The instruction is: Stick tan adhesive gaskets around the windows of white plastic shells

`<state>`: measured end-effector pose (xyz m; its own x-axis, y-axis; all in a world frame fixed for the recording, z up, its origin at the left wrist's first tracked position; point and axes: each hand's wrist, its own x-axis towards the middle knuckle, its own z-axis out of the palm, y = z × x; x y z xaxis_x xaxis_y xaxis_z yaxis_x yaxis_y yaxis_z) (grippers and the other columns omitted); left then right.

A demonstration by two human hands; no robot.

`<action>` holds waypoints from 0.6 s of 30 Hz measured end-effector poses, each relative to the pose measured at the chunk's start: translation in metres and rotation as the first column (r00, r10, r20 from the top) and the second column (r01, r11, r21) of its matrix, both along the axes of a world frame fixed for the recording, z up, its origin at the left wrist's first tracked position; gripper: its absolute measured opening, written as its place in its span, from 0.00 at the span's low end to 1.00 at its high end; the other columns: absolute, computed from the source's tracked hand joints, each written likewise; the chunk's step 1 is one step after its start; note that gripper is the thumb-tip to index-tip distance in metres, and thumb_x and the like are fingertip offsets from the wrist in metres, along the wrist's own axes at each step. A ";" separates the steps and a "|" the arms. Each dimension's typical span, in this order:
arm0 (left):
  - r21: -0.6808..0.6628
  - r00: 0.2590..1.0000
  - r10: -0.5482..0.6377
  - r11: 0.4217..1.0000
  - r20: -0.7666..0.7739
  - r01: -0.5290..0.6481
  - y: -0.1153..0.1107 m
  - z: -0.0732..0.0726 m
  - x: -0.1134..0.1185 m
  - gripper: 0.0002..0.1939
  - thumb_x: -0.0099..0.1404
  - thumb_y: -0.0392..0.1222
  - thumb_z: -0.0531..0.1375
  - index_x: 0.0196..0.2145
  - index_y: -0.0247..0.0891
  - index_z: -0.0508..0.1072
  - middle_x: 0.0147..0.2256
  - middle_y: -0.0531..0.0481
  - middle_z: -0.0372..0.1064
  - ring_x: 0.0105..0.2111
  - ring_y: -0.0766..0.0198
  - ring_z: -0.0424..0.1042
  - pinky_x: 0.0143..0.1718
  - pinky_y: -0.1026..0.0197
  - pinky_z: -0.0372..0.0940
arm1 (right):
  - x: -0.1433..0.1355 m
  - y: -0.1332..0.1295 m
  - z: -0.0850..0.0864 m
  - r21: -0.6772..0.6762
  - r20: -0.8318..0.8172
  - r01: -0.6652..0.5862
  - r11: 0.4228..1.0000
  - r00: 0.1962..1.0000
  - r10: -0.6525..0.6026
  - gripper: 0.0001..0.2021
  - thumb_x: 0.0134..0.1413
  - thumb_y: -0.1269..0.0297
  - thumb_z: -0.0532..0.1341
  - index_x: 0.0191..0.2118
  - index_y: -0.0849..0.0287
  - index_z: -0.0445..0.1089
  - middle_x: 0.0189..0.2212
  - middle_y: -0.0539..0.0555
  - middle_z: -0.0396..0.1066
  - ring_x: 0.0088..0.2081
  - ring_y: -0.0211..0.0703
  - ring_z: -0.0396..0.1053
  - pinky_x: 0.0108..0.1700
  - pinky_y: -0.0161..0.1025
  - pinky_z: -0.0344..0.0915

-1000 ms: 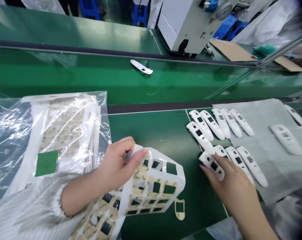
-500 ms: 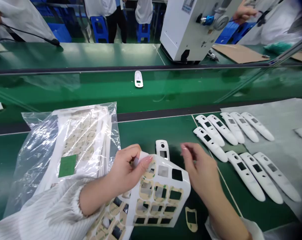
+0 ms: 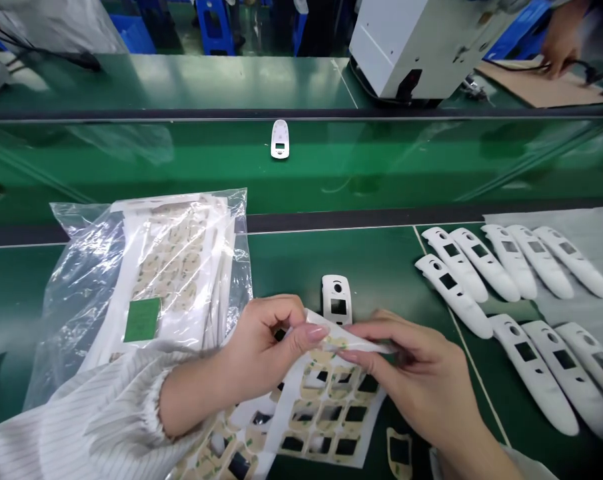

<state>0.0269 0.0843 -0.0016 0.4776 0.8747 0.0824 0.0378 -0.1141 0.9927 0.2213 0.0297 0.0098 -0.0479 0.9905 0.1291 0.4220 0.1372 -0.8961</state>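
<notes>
My left hand pinches the top edge of a white backing sheet of die-cut adhesive stickers. At the sheet's upper right, my right hand has thumb and fingers closed on the folded-over edge. The stickers are tan with green marks and rectangular cutouts. Another part of the sheeting lies below my left forearm. Just behind the hands is a white plastic housing with a round hole and a window, its lower part hidden. A single loose sticker rests on the table below my right hand.
Several white housings lie in rows at the right, some on a pale sheet. A clear plastic bag of sticker sheets with a green square is at the left. Another housing sits on the green belt. Beyond stands a white machine.
My right hand has moved left onto the sheet and closed on its upper edge, which now folds over. The camera view has shifted; other people's hands at the back have moved.
</notes>
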 end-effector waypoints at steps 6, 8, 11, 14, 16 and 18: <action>-0.035 0.989 0.025 0.999 0.143 -0.020 -0.003 0.000 0.002 0.13 0.56 0.36 0.69 0.27 0.36 0.67 0.39 0.44 0.75 0.38 0.61 0.76 0.38 0.61 0.71 | 0.007 0.006 -0.003 0.048 -0.089 -0.011 0.999 0.996 0.016 0.10 0.51 0.73 0.67 0.37 0.50 0.77 0.27 0.49 0.75 0.29 0.39 0.71 0.28 0.37 0.68; -0.060 0.980 0.033 0.998 0.197 -0.021 -0.004 -0.001 0.003 0.12 0.56 0.32 0.69 0.29 0.35 0.67 0.40 0.44 0.76 0.40 0.60 0.77 0.39 0.61 0.72 | 0.009 0.007 -0.003 0.091 -0.046 -0.029 0.995 0.998 0.034 0.12 0.51 0.74 0.66 0.40 0.50 0.76 0.29 0.49 0.75 0.32 0.40 0.72 0.31 0.38 0.70; -0.081 0.978 0.070 0.995 0.194 -0.056 -0.005 -0.003 0.005 0.12 0.57 0.31 0.68 0.28 0.36 0.67 0.32 0.49 0.76 0.32 0.65 0.77 0.33 0.66 0.72 | 0.011 0.006 -0.001 0.065 0.070 -0.061 0.996 0.996 0.056 0.16 0.49 0.69 0.69 0.45 0.49 0.74 0.36 0.51 0.77 0.40 0.43 0.73 0.38 0.39 0.73; -0.077 0.980 0.088 0.994 0.176 -0.076 -0.005 -0.004 0.006 0.12 0.56 0.32 0.69 0.27 0.35 0.67 0.30 0.51 0.74 0.29 0.66 0.76 0.30 0.67 0.71 | 0.012 0.005 0.002 0.076 0.192 -0.051 0.996 0.981 0.035 0.17 0.45 0.63 0.72 0.44 0.50 0.74 0.37 0.51 0.77 0.44 0.46 0.73 0.43 0.41 0.73; -0.098 0.977 0.083 0.993 0.196 -0.065 -0.005 -0.003 0.006 0.12 0.56 0.31 0.69 0.26 0.35 0.67 0.30 0.51 0.74 0.28 0.67 0.76 0.28 0.68 0.71 | 0.009 0.006 0.003 0.118 0.199 -0.045 0.992 0.980 0.021 0.10 0.47 0.64 0.71 0.37 0.51 0.75 0.31 0.49 0.77 0.41 0.44 0.73 0.42 0.40 0.72; -0.134 0.971 0.089 0.989 0.222 -0.060 -0.006 -0.003 0.006 0.12 0.55 0.30 0.69 0.26 0.35 0.68 0.30 0.52 0.74 0.26 0.68 0.76 0.27 0.69 0.71 | 0.006 0.008 0.002 0.120 0.148 -0.038 0.992 0.989 0.020 0.05 0.49 0.67 0.69 0.31 0.52 0.73 0.26 0.48 0.75 0.37 0.43 0.73 0.38 0.39 0.72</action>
